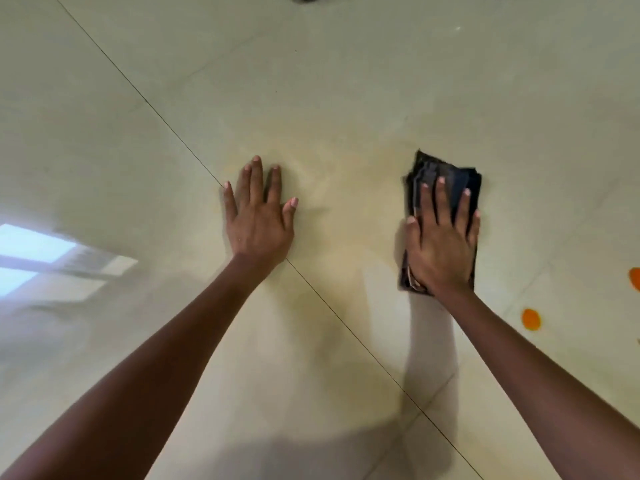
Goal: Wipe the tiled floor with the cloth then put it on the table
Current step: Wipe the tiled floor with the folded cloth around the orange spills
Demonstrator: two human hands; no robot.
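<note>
In the head view, the folded dark cloth [446,173] lies flat on the pale tiled floor [346,81]. My right hand [441,244] lies on top of the cloth, palm down, fingers straight and slightly spread, pressing it to the tile; the cloth's far end sticks out beyond my fingertips. My left hand [259,216] is well to the left of the cloth, flat on the bare floor with its fingers straight and spread wide, holding nothing. A thin grout line [156,110] runs diagonally, passing under my left wrist to the left of the cloth. To the right of the cloth and nearer to me there are orange spots [531,319] on the tile. Far left of the cloth, a bright window reflection [34,251] shines on the floor.
</note>
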